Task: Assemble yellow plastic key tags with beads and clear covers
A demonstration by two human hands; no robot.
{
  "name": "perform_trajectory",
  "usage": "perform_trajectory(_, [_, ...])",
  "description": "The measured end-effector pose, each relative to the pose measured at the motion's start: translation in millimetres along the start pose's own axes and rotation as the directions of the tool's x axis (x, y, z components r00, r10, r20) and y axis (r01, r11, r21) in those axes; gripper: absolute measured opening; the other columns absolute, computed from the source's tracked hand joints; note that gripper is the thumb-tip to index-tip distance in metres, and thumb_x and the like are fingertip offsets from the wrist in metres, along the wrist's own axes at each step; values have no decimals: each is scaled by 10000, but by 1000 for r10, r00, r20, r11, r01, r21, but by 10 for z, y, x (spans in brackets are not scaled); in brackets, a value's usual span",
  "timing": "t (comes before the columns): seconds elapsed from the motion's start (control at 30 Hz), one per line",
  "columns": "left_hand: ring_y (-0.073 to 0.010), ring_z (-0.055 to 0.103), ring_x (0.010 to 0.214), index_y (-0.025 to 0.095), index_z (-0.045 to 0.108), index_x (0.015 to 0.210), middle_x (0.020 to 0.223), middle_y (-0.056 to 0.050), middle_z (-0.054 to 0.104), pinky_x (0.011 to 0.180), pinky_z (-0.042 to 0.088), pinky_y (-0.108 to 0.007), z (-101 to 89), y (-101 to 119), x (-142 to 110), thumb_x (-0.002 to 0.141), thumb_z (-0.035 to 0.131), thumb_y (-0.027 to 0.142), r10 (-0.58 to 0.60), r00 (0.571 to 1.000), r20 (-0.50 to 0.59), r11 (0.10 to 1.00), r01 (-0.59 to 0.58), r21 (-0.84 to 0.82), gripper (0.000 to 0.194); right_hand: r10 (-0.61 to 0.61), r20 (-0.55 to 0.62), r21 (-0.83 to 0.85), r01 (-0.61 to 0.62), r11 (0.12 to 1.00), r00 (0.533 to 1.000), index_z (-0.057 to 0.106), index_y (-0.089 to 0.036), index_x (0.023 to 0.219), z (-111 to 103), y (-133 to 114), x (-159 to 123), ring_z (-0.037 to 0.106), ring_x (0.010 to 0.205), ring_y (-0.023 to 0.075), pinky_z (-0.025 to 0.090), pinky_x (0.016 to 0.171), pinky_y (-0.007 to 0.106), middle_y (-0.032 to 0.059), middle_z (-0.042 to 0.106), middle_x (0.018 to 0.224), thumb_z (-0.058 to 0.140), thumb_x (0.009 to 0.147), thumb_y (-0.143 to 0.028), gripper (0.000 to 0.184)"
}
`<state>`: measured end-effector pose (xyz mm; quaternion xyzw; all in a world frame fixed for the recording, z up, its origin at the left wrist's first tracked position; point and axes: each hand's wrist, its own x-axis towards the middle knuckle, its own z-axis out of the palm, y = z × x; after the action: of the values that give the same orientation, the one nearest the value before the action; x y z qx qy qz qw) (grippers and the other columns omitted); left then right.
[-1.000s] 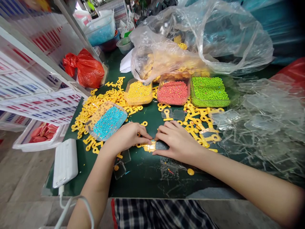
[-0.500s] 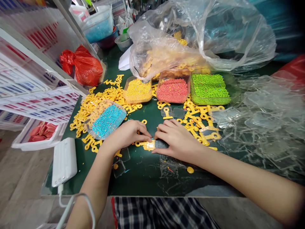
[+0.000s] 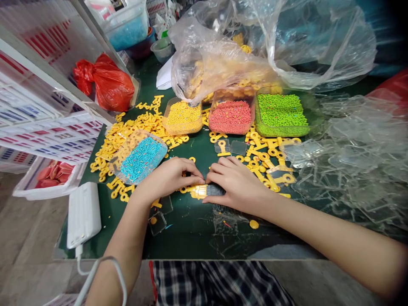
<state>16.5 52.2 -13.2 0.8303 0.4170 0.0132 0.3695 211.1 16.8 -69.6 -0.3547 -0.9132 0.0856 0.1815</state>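
Both hands meet over a small yellow plastic piece [image 3: 198,191] with a clear cover, lying on the green table [image 3: 191,238]. My left hand [image 3: 168,177] curls over it from the left, fingertips pressed on its top edge. From the right, my right hand [image 3: 237,185] pinches and presses the same piece with bent fingers. Loose yellow key-shaped parts [image 3: 127,131] lie scattered around. Trays of blue beads [image 3: 142,158], yellow beads [image 3: 182,115], red beads [image 3: 232,116] and green beads [image 3: 280,111] stand behind the hands.
A heap of clear plastic covers [image 3: 353,161] fills the right side. A big clear bag [image 3: 261,46] of yellow parts sits at the back. A red bag [image 3: 108,85], white drawer racks [image 3: 41,106] and a white power bank [image 3: 83,214] are on the left.
Both hands stay pressed on the yellow piece, barely shifting. The camera has tilted slightly, so everything sits a little higher in view.
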Motion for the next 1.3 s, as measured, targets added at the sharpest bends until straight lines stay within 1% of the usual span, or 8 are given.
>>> perform_trajectory(0.33, [-150,619,734,182,705,789,803,-7,705,667,439,-234,-96,55,-120,854,599,318,-119,993,20,988,117,98,184,-38,-47,-23,37,999,998,668,-169,882,-30,17,-9,475,850,228,303,776,339,45,617,842,739,735,-564,427])
perform_trajectory(0.67, [-142,589,662,182,698,775,751,-1,697,581,382,-236,-24,11,-77,810,619,325,-250,965,83,961,237,146,167,-77,-86,-27,75,997,993,694,-191,866,-11,47,-17,462,829,219,288,739,324,42,610,854,749,748,-519,353])
perform_trajectory(0.8, [-139,580,661,184,687,751,732,1,683,598,384,-238,-45,42,-81,824,614,361,-182,982,39,978,177,110,205,-74,-77,-34,71,997,994,690,-183,868,-11,38,-14,464,829,220,290,738,328,45,612,852,740,748,-539,379])
perform_trajectory(0.87, [-145,575,659,190,686,754,721,-3,675,599,384,-245,-110,47,-128,836,598,417,-163,984,-66,980,169,108,257,-68,-75,-38,65,997,995,689,-174,880,-17,31,-12,469,829,222,291,740,331,49,614,843,723,761,-552,398])
perform_trajectory(0.93, [-159,568,662,200,687,762,722,-11,669,598,375,-260,-206,43,-210,826,604,470,-186,943,-275,957,237,165,289,-55,-77,-32,53,998,995,688,-164,897,-27,22,-11,475,836,226,292,745,334,56,615,841,683,800,-556,404])
perform_trajectory(1.03, [-191,545,629,219,680,743,651,-17,623,574,335,-290,-359,17,-362,786,638,513,-311,749,-584,824,519,226,300,-38,-88,-15,37,999,995,686,-157,907,-40,12,-10,478,838,224,293,744,337,58,611,838,623,865,-522,373])
perform_trajectory(1.13, [-215,527,564,239,671,698,541,-13,555,542,311,-310,-454,-64,-480,777,634,527,-485,594,-642,667,726,168,301,-42,-93,-20,41,999,995,683,-157,893,-43,7,-11,473,825,221,292,730,340,52,602,826,612,883,-491,342])
perform_trajectory(1.3, [-264,592,656,243,709,739,682,-61,661,559,344,-334,-457,-305,-525,792,602,548,-551,569,-610,631,763,141,328,-47,-80,-34,44,998,996,676,-160,885,-48,3,-7,473,827,222,291,730,346,53,598,828,604,895,-455,305])
